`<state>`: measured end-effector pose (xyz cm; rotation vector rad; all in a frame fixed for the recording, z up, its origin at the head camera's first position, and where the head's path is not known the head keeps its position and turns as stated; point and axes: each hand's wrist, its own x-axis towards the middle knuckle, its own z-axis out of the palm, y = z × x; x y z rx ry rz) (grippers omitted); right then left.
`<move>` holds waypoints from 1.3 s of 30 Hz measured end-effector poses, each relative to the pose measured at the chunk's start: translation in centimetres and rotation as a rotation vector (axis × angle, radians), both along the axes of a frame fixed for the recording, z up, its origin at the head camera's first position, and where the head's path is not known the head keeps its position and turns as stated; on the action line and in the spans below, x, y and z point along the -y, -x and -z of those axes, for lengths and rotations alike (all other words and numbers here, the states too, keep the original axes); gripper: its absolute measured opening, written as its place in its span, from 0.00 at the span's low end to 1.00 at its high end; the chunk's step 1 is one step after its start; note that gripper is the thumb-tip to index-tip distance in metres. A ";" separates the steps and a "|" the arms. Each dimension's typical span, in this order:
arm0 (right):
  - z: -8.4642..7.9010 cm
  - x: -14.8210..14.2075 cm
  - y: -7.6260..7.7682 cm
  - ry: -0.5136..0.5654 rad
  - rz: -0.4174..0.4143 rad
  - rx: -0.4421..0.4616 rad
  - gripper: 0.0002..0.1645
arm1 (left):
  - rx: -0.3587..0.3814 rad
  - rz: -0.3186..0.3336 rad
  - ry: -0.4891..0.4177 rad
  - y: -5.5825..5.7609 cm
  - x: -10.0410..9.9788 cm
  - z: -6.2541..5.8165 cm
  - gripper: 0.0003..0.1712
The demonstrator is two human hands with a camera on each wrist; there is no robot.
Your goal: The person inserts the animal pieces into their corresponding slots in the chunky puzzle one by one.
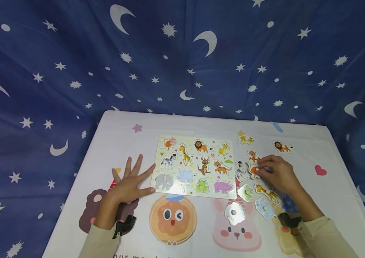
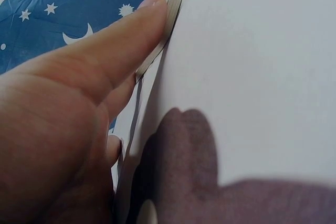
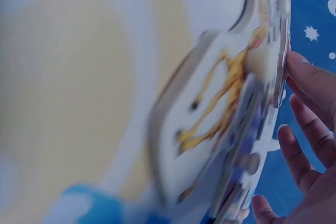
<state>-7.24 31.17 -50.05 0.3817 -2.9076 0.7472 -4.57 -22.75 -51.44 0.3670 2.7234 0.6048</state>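
Right grip (image 1: 278, 173) has an orange animal piece (image 1: 252, 170) pinched, right beside the zebra piece (image 1: 241, 171); left grip (image 1: 129, 185) is spread wide, touching the left edge of the puzzle board (image 1: 185, 185).

white table (image 1: 121, 134) had cartoon prints (image 1: 172, 218) all over, board (image 1: 182, 189) lay flat around the middle, and a bunch of loose pieces (image 1: 264, 208) like the lion (image 1: 281, 147), giraffe (image 1: 267, 193) and zebra (image 1: 241, 171) sat right of it

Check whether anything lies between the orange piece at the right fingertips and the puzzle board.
The zebra piece lies between the orange piece and the right edge of the puzzle board. The left hand, at the opposite edge, blocks nothing.
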 end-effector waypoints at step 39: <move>-2.3 13.4 6.1 0.202 -0.147 0.036 0.07 | -0.002 0.004 -0.004 0.0 -0.1 0.0 0.51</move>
